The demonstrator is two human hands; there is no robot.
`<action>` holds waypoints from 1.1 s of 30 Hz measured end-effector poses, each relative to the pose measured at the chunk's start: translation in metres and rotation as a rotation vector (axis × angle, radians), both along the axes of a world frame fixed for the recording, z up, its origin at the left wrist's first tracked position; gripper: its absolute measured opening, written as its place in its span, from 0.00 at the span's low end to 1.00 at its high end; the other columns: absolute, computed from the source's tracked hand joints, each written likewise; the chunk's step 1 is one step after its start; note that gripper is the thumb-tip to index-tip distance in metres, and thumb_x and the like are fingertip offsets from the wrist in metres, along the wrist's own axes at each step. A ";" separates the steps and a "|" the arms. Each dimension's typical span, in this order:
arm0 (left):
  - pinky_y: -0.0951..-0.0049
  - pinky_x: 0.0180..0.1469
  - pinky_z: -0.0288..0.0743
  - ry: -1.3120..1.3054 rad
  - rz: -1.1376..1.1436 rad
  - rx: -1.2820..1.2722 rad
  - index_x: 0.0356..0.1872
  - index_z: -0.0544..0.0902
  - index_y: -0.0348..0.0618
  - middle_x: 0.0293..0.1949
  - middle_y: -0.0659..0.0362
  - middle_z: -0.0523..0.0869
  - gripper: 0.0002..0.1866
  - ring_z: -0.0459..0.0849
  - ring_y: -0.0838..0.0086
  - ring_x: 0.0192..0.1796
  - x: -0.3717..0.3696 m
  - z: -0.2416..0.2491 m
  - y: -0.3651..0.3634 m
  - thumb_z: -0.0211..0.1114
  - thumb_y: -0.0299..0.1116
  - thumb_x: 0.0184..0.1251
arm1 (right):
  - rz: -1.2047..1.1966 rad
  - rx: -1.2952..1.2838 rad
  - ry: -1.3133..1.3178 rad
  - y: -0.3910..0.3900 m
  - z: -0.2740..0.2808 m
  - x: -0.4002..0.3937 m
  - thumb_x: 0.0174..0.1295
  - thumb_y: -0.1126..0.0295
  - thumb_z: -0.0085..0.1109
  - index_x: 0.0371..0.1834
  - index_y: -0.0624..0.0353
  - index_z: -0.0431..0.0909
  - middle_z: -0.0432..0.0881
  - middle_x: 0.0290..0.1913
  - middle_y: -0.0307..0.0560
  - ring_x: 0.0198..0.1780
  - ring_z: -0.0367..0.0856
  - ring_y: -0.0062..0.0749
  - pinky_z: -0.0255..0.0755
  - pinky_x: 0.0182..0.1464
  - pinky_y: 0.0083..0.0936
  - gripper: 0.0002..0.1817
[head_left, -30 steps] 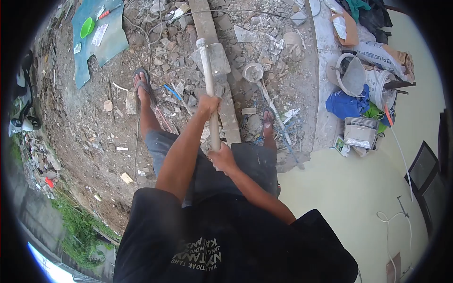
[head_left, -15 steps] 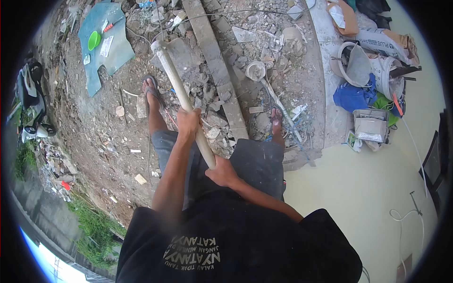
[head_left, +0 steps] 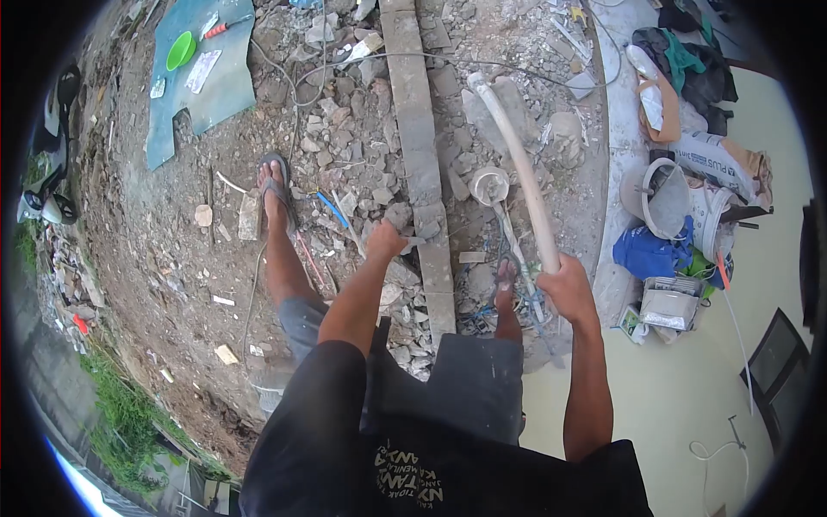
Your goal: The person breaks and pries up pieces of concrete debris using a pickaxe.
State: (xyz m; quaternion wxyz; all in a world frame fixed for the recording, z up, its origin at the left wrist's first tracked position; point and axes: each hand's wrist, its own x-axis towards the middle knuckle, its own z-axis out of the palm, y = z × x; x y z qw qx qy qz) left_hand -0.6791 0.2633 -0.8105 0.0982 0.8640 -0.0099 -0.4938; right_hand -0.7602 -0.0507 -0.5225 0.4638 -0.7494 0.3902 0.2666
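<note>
My right hand (head_left: 567, 289) is closed around the near end of a hoe's wooden handle (head_left: 527, 177). The handle slants up and away, and the dusty grey blade (head_left: 501, 116) rests over the rubble at its far end. My left hand (head_left: 385, 240) is down at the edge of a long concrete strip (head_left: 413, 129), its fingers curled on a small grey piece of rubble (head_left: 412, 244). Part of that piece is hidden by the fingers. A rounded stone (head_left: 398, 215) lies just beyond the knuckles.
Broken concrete lies on both sides of the strip, with a cable (head_left: 482, 60) across it. A pole with a round pale end (head_left: 491, 185) lies near my right foot. Buckets (head_left: 642, 191) and bags stand at the right. A green bowl (head_left: 181, 52) sits on a bluish sheet (head_left: 220, 90).
My left hand has let go of the hoe handle and come down to the rubble by the strip. The hoe has swung to the right, held by my right hand alone.
</note>
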 end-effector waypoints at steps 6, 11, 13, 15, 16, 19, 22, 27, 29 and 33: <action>0.59 0.60 0.76 -0.071 -0.151 0.095 0.62 0.64 0.35 0.59 0.44 0.73 0.47 0.76 0.54 0.62 -0.011 -0.061 -0.026 0.79 0.49 0.46 | 0.141 -0.024 0.293 -0.047 -0.077 0.014 0.43 0.71 0.61 0.27 0.68 0.76 0.73 0.18 0.43 0.23 0.75 0.30 0.69 0.29 0.32 0.11; 0.59 0.52 0.80 -0.086 -0.222 -0.093 0.56 0.68 0.34 0.50 0.42 0.80 0.40 0.82 0.52 0.55 -0.001 -0.085 -0.007 0.78 0.48 0.47 | 0.122 0.002 0.325 -0.045 -0.094 -0.012 0.41 0.75 0.62 0.24 0.66 0.75 0.74 0.21 0.41 0.24 0.73 0.28 0.67 0.28 0.29 0.08; 0.58 0.52 0.79 -0.027 -0.164 -0.164 0.51 0.74 0.33 0.47 0.41 0.83 0.35 0.83 0.51 0.52 0.017 -0.091 0.001 0.75 0.49 0.50 | 0.159 0.020 0.359 -0.044 -0.102 -0.013 0.40 0.76 0.61 0.26 0.65 0.74 0.73 0.21 0.40 0.23 0.72 0.27 0.67 0.28 0.29 0.08; 0.57 0.52 0.79 0.046 -0.080 -0.259 0.47 0.80 0.32 0.47 0.41 0.85 0.33 0.84 0.50 0.51 0.043 -0.104 0.015 0.74 0.52 0.48 | 0.188 -0.003 0.385 -0.043 -0.102 -0.006 0.39 0.76 0.59 0.26 0.63 0.74 0.73 0.21 0.39 0.22 0.72 0.26 0.67 0.27 0.28 0.09; 0.58 0.52 0.79 0.086 -0.026 -0.322 0.45 0.82 0.31 0.48 0.42 0.85 0.34 0.84 0.50 0.51 0.051 -0.111 0.023 0.74 0.54 0.46 | 0.185 -0.023 0.396 -0.046 -0.101 -0.003 0.39 0.77 0.59 0.26 0.63 0.74 0.73 0.21 0.40 0.21 0.71 0.27 0.66 0.27 0.28 0.08; 0.58 0.52 0.79 0.129 0.180 -0.421 0.45 0.83 0.30 0.47 0.40 0.85 0.37 0.84 0.48 0.51 0.087 -0.064 0.025 0.75 0.56 0.43 | 0.145 0.014 0.399 -0.050 -0.097 0.008 0.39 0.77 0.59 0.23 0.66 0.75 0.74 0.19 0.42 0.20 0.74 0.29 0.67 0.24 0.29 0.07; 0.61 0.53 0.77 0.076 0.317 -0.371 0.48 0.83 0.34 0.48 0.41 0.85 0.36 0.84 0.51 0.52 0.106 -0.031 0.036 0.75 0.57 0.45 | 0.123 0.042 0.440 -0.056 -0.101 0.010 0.40 0.77 0.58 0.24 0.67 0.75 0.75 0.19 0.44 0.18 0.74 0.31 0.66 0.21 0.30 0.06; 0.65 0.57 0.74 -0.194 0.803 -0.616 0.51 0.82 0.35 0.47 0.46 0.86 0.32 0.84 0.60 0.49 0.154 0.088 0.139 0.72 0.51 0.53 | 0.157 0.046 0.392 -0.065 -0.120 0.005 0.40 0.78 0.57 0.24 0.67 0.75 0.74 0.19 0.44 0.18 0.74 0.32 0.66 0.21 0.31 0.06; 0.70 0.50 0.75 -0.405 0.829 -0.633 0.50 0.84 0.37 0.43 0.56 0.87 0.26 0.82 0.73 0.44 0.172 0.125 0.223 0.72 0.47 0.55 | 0.118 0.071 0.400 -0.068 -0.120 0.007 0.42 0.78 0.58 0.26 0.66 0.75 0.75 0.20 0.45 0.19 0.75 0.33 0.66 0.21 0.32 0.06; 0.64 0.53 0.74 -1.117 1.114 -0.029 0.58 0.73 0.23 0.50 0.42 0.83 0.45 0.82 0.60 0.48 0.188 0.221 0.407 0.76 0.56 0.52 | 0.087 0.088 0.364 -0.068 -0.127 0.003 0.44 0.77 0.57 0.22 0.66 0.76 0.76 0.19 0.46 0.18 0.75 0.32 0.68 0.20 0.31 0.04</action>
